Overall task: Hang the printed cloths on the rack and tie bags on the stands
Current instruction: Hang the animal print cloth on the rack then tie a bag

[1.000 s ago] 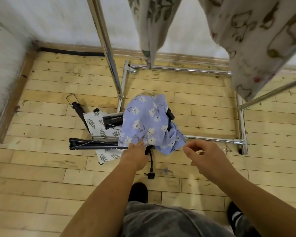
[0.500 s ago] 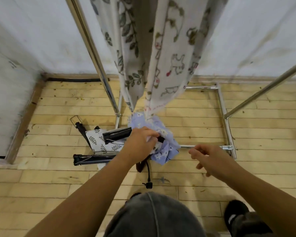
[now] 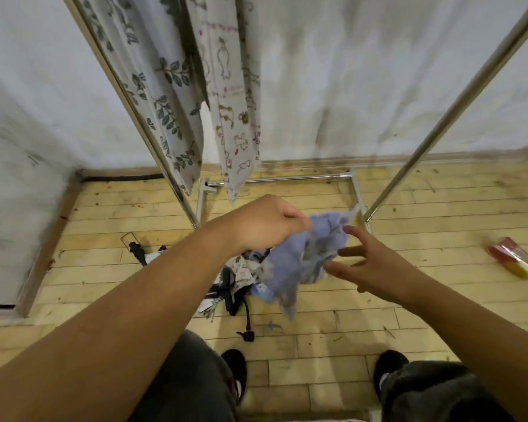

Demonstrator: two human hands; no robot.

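The left hand [image 3: 262, 223] clutched the blurred blue cloth [image 3: 302, 263] — fingertips hidden inside. The right hand [image 3: 375, 263] had fingers spread beside it — contact unclear.

Inside rack [image 3: 302, 178]: I see open room right of the hung cloths [image 3: 177, 95].
Before rack: black stands [image 3: 226, 281] clutter the floor; I see bare boards [image 3: 439, 226] rightward.

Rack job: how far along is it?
Done: a leaf-print cloth and an animal-print cloth hang on the rack. In hand: the left hand grips the blue cloth, right hand open beside it. Left: hanging it; black stands and another cloth lie on the floor.
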